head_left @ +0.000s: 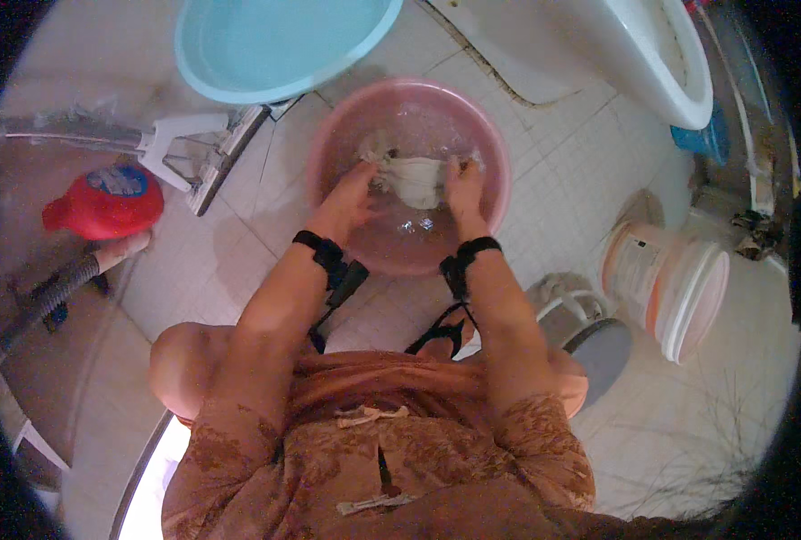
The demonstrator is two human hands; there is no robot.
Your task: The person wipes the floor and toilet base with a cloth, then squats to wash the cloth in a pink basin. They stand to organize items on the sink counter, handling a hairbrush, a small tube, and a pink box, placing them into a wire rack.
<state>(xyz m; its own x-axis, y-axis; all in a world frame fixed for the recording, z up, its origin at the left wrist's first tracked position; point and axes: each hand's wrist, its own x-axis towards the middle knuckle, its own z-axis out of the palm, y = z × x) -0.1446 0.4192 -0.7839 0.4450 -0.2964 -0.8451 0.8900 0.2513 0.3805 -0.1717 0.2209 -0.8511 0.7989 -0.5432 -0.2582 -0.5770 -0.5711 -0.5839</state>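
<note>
Washing by hand, floor level, tiled room. Items left to right:
- Red jug [103,200], lying on tiles, well apart from the work.
- Blue basin [279,40], upper left, beside the pink one.
- Left hand [353,193]: forearm extended down into the pink basin [328,135], wrist strapped, fingers curled onto the left end of the white cloth [416,177].
- White cloth: bunched, wet, in the water at the far side of the basin.
- Right hand [465,184]: mirrored pose, fingers clamped on the right end.
- White bucket [666,288], on its side, right.

Handling note: likely best to keep both grips close, rub the ends together underwater, elbows low.
</note>
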